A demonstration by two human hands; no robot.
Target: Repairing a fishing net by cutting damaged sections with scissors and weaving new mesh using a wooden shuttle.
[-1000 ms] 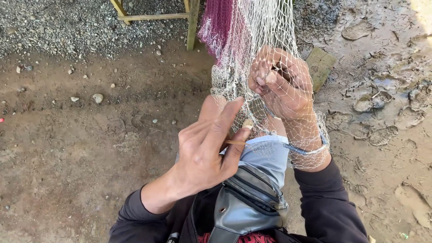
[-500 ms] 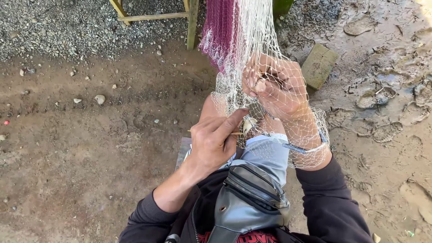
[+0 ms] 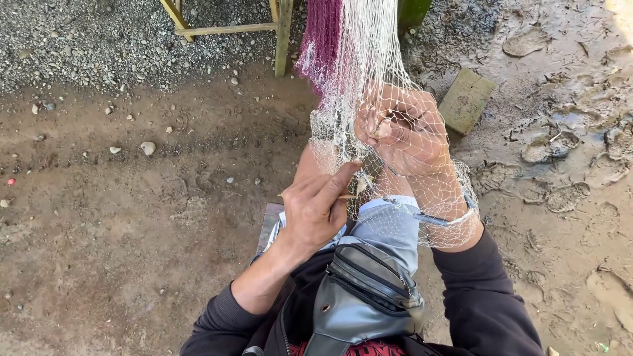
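the thin white net (image 3: 369, 86) hangs soft and holey. the right hand (image 3: 402, 132) under it grips the mesh. the left hand (image 3: 316, 211), now lower than before, pinches a small stick (image 3: 346, 196) just below the net.

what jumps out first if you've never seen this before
The pale fishing net hanging down the middle catches the eye, draped over the right hand, which grips its mesh. Just below, the left hand pinches a thin wooden stick at the net's lower edge. Behind the net hangs a purple net, above muddy ground with footprints on the right.
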